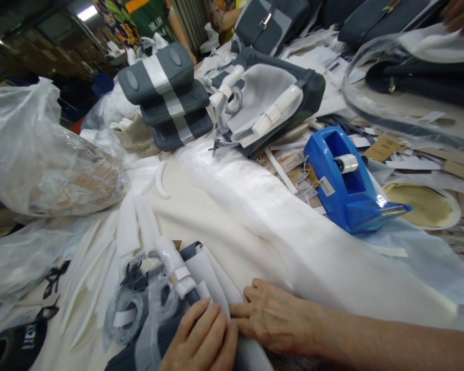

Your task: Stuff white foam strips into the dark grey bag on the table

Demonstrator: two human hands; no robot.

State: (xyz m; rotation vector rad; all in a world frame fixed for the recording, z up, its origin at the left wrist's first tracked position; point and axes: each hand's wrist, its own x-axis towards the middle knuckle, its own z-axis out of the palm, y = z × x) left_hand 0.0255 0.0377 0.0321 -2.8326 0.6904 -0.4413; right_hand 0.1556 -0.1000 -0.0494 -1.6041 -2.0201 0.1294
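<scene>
At the bottom centre lies a dark blue-grey handbag [169, 330] with white foam sheets [212, 275] standing along its side. Its handle [176, 265] is wrapped in white foam and taped, and a coiled strap in clear plastic [128, 312] hangs beside it. My left hand [203, 337] is closed over the bag's upper edge, fingers together on the foam. Close against it, my right hand [274, 317] grips the edge from the other side with bent fingers; its fingertips are partly hidden behind the foam.
A blue tape dispenser [332, 190] stands at right, beside a yellowish tape roll [421, 206]. Further back are stacked grey pouches [170, 95] and an open grey bag [282, 98]. Foam strips [96, 268] and a plastic sack [50, 154] lie left. Another person's hand [462, 18] shows top right.
</scene>
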